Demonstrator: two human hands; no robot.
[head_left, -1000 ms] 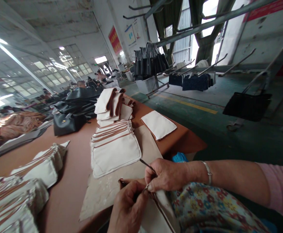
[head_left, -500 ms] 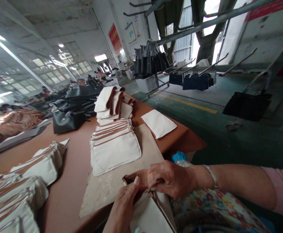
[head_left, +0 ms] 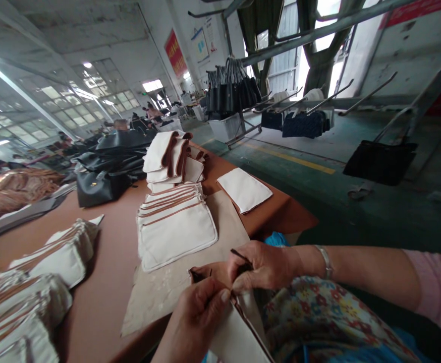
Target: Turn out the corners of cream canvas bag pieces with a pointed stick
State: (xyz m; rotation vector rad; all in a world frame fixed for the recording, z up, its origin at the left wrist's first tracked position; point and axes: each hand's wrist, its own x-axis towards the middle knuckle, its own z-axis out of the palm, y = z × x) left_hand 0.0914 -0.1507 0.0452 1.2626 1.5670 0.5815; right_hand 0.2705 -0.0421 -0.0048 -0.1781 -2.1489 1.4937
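Note:
Low in the view is a cream fabric pouch (head_left: pixel 237 335) with brown edging and a brown inside, held above my lap. My left hand (head_left: pixel 201 310) pinches its edge between thumb and fingers. Right beside it, my right hand (head_left: pixel 260 267) pinches the same edge, the fingertips of both hands almost touching. A thin dark piece (head_left: pixel 241 256) sticks out above my right fingers; I cannot tell what it is. Just beyond my hands, a fanned stack of cream pouches (head_left: pixel 178 232) with brown strips lies on a beige board (head_left: pixel 156 297).
Folded cream and brown pieces (head_left: pixel 163 154) are piled behind the stack. One flat cream piece (head_left: pixel 245 189) lies by the right edge of the brown table (head_left: pixel 99 272). More pouches (head_left: pixel 31 307) are at left, black bags (head_left: pixel 101 186) farther back. A metal rack (head_left: pixel 311 38) rises at right.
My left thumb and fingers have moved right along the pouch edge to meet my right hand. My right hand has turned, and the thin dark piece now points up and left.

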